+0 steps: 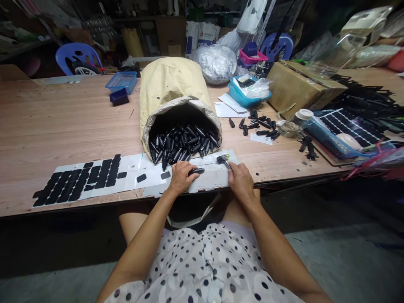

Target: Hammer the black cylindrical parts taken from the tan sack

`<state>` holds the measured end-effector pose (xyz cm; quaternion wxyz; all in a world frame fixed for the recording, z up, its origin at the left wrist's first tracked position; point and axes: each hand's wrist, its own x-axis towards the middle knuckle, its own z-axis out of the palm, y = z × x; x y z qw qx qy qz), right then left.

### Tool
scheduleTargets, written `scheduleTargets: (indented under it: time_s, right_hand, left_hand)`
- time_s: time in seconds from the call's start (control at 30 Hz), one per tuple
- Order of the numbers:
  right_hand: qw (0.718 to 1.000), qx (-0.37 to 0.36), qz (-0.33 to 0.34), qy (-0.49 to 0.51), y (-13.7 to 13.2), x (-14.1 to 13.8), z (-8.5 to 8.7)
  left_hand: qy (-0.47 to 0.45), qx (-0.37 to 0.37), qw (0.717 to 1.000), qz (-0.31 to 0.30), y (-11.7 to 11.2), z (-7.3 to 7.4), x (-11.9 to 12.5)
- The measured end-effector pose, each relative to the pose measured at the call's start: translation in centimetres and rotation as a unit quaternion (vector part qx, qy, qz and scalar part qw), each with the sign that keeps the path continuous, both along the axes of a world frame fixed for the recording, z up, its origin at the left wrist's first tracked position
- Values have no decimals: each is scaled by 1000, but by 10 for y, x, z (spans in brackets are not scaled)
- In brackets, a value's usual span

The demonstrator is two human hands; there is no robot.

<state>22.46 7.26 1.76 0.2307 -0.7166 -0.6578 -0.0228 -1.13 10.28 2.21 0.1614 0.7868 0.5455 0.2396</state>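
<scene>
My left hand (180, 177) is closed round a slim black tapered piece (197, 171), its tip pointing right. In my right hand (241, 180) is a small hammer-like tool (224, 160) with a metal handle, its dark head resting at or just above the grey board (210, 179); a yellow-green spot shows beside the head. Just beyond my hands a tan sack (176, 78) lies with its mouth towards me, full of glossy black tapered pieces (184, 143). To the left, black rounded rectangles (104, 172) lie in rows on a white sheet (131, 168).
More black pieces (261, 124) lie scattered on the wooden table (82, 122) at right. Beyond stand a cardboard box (296, 86), a teal basket (246, 99) and a blue basket (122, 81). Another blue basket (334, 136) sits far right. The table's front edge runs below my hands.
</scene>
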Motion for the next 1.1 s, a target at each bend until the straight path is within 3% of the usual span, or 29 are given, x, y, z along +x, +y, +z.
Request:
scheduleTargets:
  time_s: [0.13, 0.3, 0.4, 0.63, 0.83, 0.97, 1.1]
  right_hand:
    - [996, 37, 26, 73, -14, -8, 5]
    - [976, 47, 140, 162, -32, -30, 16]
    - [968, 64, 169, 176, -37, -39, 18]
    - [966, 16, 189, 176, -39, -45, 12]
    - [957, 46, 203, 200, -39, -54, 17]
    - [954, 27, 219, 205, -38, -62, 12]
    - [959, 43, 196, 200, -32, -53, 8]
  left_hand:
    - [-5, -1, 1000, -7, 1, 0, 0]
    - [-9, -10, 1000, -9, 0, 2, 2]
    - [-11, -15, 1000, -9, 1, 4, 3]
    - [-5, -24, 1000, -9, 0, 5, 5]
    - [0, -33, 999, -6, -1, 11, 7]
    - [4, -51, 999, 0, -2, 14, 9]
    - [-9, -42, 999, -1, -2, 12, 9]
